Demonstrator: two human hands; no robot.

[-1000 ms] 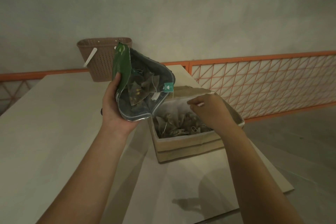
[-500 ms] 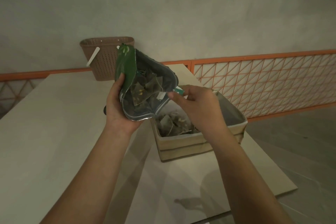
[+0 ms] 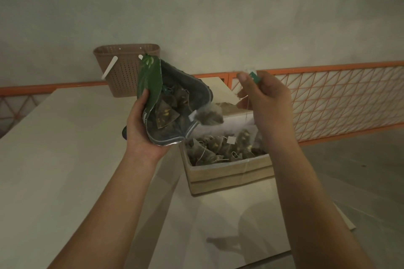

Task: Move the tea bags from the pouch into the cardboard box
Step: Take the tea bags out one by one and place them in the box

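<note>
Glossy foil pouch (image 3: 175, 102), matt cardboard box (image 3: 229, 176), perforated plastic basket (image 3: 122, 72)

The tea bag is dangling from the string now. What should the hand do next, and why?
Probably swing the right hand a little toward the cardboard box and lower it. Its fingers pinch the green tag, and the tea bag hangs at the mouth of the pouch that the left hand holds, just out and not yet over the pile in the box.

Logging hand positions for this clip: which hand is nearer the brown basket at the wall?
Left. The left hand holds the pouch just in front of the basket; the right hand is farther right, pinching a tea bag tag above the box.
</note>
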